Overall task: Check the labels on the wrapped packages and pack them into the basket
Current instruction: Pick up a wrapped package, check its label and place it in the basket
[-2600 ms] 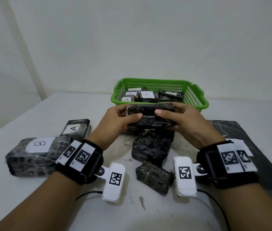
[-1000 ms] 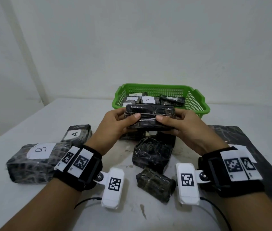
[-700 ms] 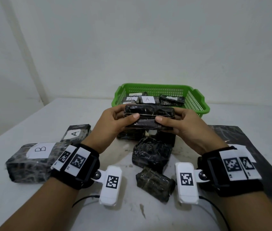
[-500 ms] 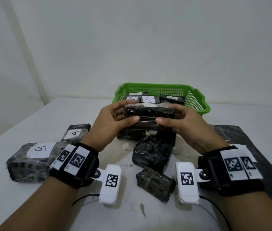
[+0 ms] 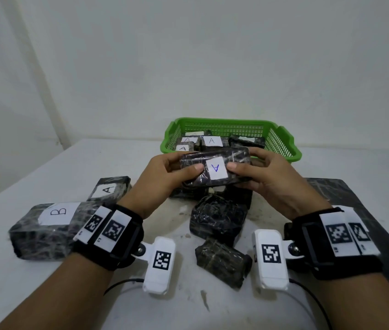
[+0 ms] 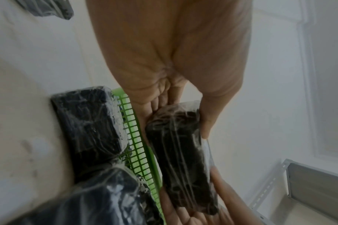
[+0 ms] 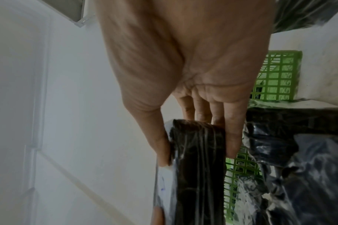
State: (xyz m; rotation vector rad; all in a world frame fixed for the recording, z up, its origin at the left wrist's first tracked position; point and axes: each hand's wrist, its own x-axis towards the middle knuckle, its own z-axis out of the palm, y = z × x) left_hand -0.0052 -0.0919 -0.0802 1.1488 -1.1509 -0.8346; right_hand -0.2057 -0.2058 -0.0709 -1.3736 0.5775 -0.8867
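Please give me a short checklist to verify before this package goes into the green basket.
1. Label readable: ok, the black film-wrapped package shows a white label "A".
2. Grip: ok, left hand and right hand each hold one end.
3. Label matches contents: ok, the green plastic basket shows "A" labels.
4. Free space: ok, the basket's right part looks open.
5. "B" package kept apart: ok, on the table at left.

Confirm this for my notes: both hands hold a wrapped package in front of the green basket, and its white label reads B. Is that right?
Not quite. In the head view the label on the held package reads A, upside down to the camera. The rest stands: left hand and right hand hold it before the green basket.
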